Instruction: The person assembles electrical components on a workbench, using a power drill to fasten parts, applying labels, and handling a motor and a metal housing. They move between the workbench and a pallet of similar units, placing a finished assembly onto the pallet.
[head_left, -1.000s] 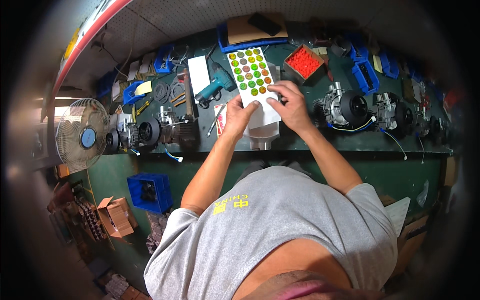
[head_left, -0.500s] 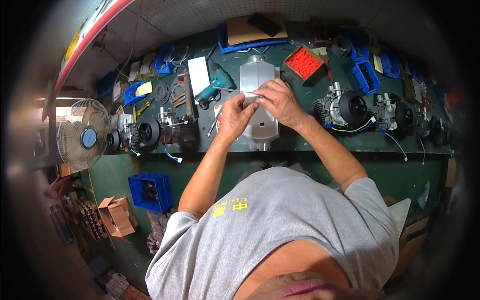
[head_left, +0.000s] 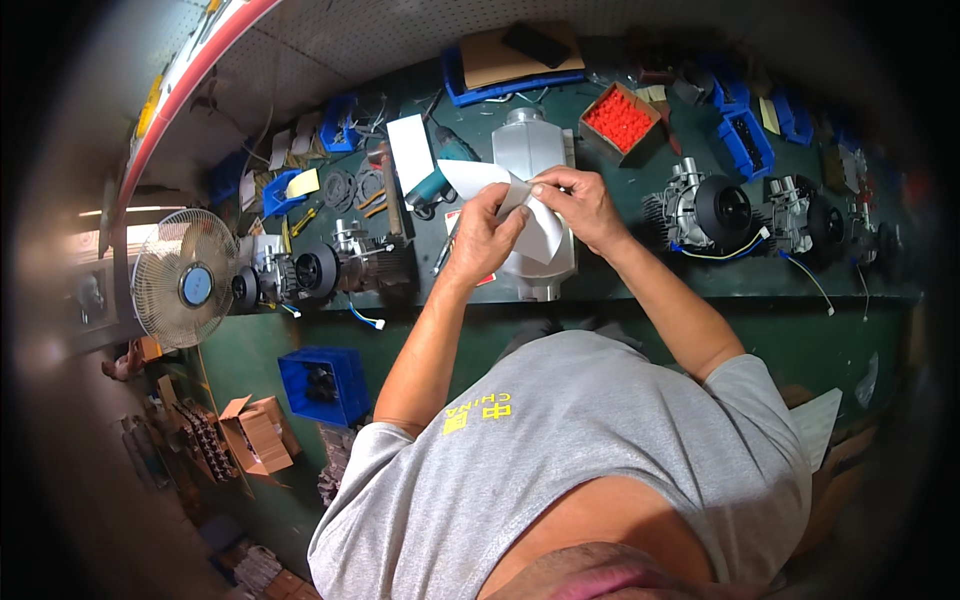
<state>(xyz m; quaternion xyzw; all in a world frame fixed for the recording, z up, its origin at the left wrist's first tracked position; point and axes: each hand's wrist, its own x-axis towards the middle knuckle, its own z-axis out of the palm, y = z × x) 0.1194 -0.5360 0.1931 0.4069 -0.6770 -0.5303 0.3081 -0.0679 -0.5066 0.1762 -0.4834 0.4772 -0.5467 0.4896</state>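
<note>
Above the workbench, my left hand pinches a bent white sheet between thumb and fingers. Close beside it, my right hand is closed on the sheet's upper right part with thumb and forefinger. One flap of the sheet reaches up to the left, another hangs down between the hands. Whether it is a single sheet or a label with its backing, I cannot tell. Beneath the hands lies a silver metal housing, partly covered by the sheet.
Motor-like units with black fan wheels stand left and right. A teal power drill, a white card and a box of red caps lie around the housing. A fan stands at the left.
The sheet, seen nearly edge-on before, now shows its broad faces, with one flap up left and one hanging down. My right hand has turned and lowered slightly; the whole view has shifted.
</note>
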